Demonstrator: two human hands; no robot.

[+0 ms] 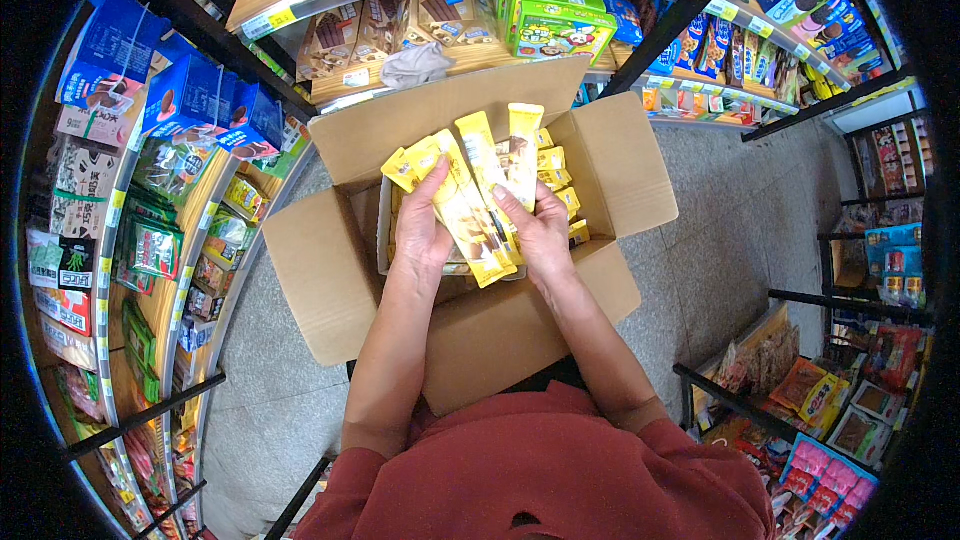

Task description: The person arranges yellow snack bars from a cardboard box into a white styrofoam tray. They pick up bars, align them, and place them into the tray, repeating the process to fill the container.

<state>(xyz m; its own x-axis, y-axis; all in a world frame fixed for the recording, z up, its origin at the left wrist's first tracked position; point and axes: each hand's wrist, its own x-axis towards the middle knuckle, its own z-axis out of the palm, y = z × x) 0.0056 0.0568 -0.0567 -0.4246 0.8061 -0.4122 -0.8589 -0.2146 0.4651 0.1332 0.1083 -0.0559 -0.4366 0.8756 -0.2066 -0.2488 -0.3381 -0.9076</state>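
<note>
Both my hands are closed on long, slim yellow snack packets, held above an open cardboard box [325,310]. My left hand [423,225] grips several yellow packets [462,202] that fan out up and to the left. In my right hand [545,235] are more yellow packets [523,145], pointing upward, with the thumb lying across them. The two bunches meet between my hands, so I cannot tell exactly which hand holds the middle ones. Inside the box, more yellow packets [556,180] lie at the right, partly hidden by my hands.
Shelves of packaged snacks curve along the left [140,240] and across the back, where green boxes [560,25] and a crumpled grey cloth [417,65] sit. More racks with packets [830,395] stand at the right. The box's four flaps spread outward over the grey floor [700,230].
</note>
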